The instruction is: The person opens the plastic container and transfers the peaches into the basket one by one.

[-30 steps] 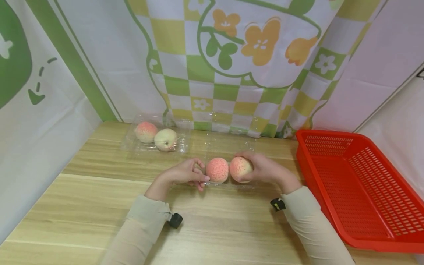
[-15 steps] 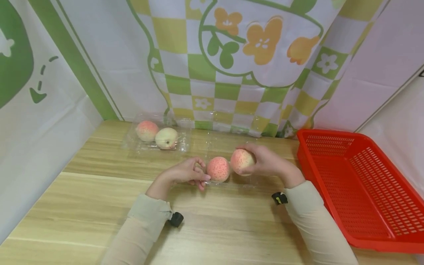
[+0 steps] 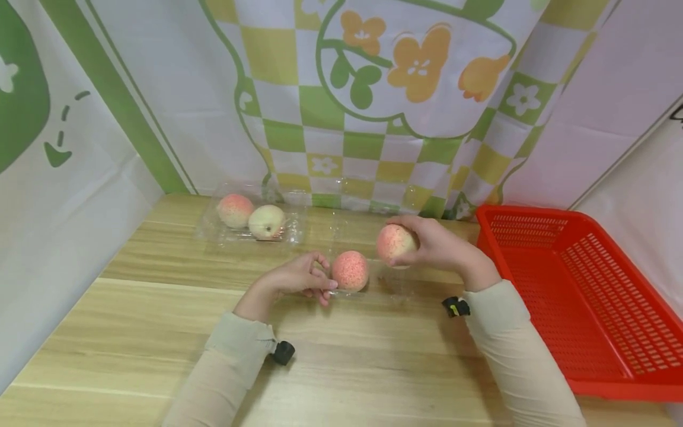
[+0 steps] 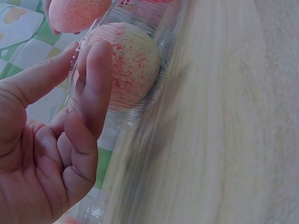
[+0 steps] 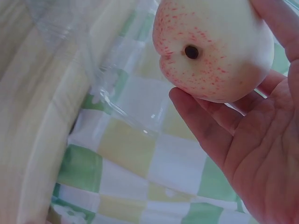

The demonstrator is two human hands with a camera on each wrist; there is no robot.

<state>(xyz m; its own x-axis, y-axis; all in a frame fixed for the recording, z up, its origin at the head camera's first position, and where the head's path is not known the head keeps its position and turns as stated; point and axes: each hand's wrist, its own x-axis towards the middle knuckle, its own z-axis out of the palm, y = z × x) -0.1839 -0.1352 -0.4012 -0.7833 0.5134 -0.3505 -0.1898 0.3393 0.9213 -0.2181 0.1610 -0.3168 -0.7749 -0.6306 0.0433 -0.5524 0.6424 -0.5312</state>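
My right hand point(image 3: 441, 244) holds a pink-and-cream peach point(image 3: 395, 244) above the right side of an open clear plastic box point(image 3: 396, 289). In the right wrist view, the fingers curl round this peach point(image 5: 219, 42), and its dark stem hole shows. A second, pinker peach point(image 3: 350, 271) sits in the left side of the box. Beside it, my left hand point(image 3: 299, 276) pinches the box's near left edge between thumb and finger. Through the clear wall in the left wrist view, that boxed peach point(image 4: 133, 65) shows behind the fingers.
Another clear plastic box point(image 3: 296, 232) at the back left contains a pink peach point(image 3: 235, 210) and a pale peach point(image 3: 266, 222). A red plastic basket point(image 3: 621, 284) stands at the right of the wooden table point(image 3: 133, 332). A checked curtain point(image 3: 363, 145) hangs behind.
My right hand has lifted its peach up out of the box's right side and slightly to the right. The left hand has stayed at the box edge.
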